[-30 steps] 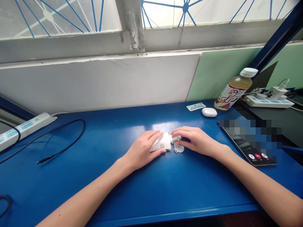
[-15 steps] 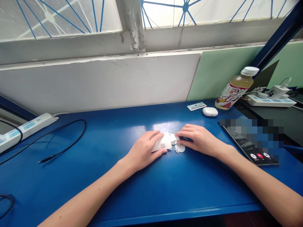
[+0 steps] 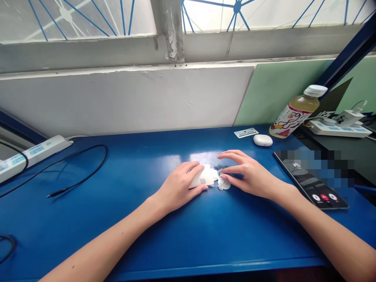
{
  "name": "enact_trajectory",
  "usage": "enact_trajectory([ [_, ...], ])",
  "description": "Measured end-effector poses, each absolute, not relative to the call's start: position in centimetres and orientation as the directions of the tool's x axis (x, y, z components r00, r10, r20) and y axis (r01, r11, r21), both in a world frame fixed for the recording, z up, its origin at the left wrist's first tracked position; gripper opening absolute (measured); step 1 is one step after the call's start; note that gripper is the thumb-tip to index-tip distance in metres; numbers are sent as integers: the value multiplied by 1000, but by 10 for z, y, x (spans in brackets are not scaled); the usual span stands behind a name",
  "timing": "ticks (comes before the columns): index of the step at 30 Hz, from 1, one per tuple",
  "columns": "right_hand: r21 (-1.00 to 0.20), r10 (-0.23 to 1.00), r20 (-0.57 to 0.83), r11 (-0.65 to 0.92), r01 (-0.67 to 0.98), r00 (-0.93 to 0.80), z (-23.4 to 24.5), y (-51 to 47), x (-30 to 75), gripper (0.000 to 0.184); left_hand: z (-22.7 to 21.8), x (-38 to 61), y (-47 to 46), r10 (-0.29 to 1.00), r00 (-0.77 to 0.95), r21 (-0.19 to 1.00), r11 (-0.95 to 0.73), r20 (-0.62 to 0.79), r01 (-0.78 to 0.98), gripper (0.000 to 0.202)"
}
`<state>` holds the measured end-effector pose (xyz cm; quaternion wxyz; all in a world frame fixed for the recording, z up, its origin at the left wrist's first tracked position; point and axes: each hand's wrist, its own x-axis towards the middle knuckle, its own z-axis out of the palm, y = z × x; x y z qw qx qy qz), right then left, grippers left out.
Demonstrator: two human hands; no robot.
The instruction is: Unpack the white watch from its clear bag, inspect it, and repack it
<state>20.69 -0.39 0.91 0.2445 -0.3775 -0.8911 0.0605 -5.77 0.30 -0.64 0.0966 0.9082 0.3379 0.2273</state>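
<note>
A small flat white box with a dark square print lies on the desk, its right end looking loose or torn. My left hand grips it, fingers over the far side and thumb along the near edge. To its right sits a thin, round whitish piece, crumpled at its left side. Over that piece hovers my right hand, fingers spread apart; I see nothing held in it. Whether its thumb touches the round piece, I cannot tell.
At the right lie a phone, a white earbud case and a printed card, with a drink bottle behind. A power strip and a black cable occupy the left. Another power strip is far right.
My right hand has let go of the box's right end, and its fingers have spread apart. The left hand keeps its grip on the box. The view has shifted slightly.
</note>
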Motion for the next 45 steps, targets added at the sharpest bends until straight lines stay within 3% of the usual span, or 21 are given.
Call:
enact_trajectory([
  [2, -344, 700, 336, 714, 610, -630, 9, -7, 205, 18, -6, -58, 3, 654, 675, 330, -756, 341, 566, 42],
  [6, -447, 695, 226, 696, 562, -682, 8, -13, 202, 45, -7, -57, 2, 640, 693, 331, -767, 332, 550, 41],
  [12, -484, 698, 154, 670, 562, -699, 8, -14, 204, 52, -7, -57, 2, 634, 732, 263, -772, 249, 579, 48],
  [15, -473, 734, 156, 643, 602, -661, 10, -10, 209, 47, -5, -58, 1, 627, 764, 216, -775, 149, 594, 52],
  [21, -370, 762, 299, 648, 666, -575, 12, -2, 215, 19, 0, -58, -1, 634, 772, 194, -763, 46, 616, 54],
  [27, -468, 738, 338, 671, 576, -585, 13, -7, 204, 23, 2, -55, -1, 646, 764, 160, -755, 10, 636, 56],
  [34, -602, 775, 231, 589, 539, -588, 8, -9, 196, 32, 1, -56, -2, 644, 765, 149, -756, -2, 637, 58],
  [45, -495, 729, 232, 659, 567, -645, 4, -14, 194, 36, -2, -56, 0, 643, 765, 177, -758, 37, 628, 56],
])
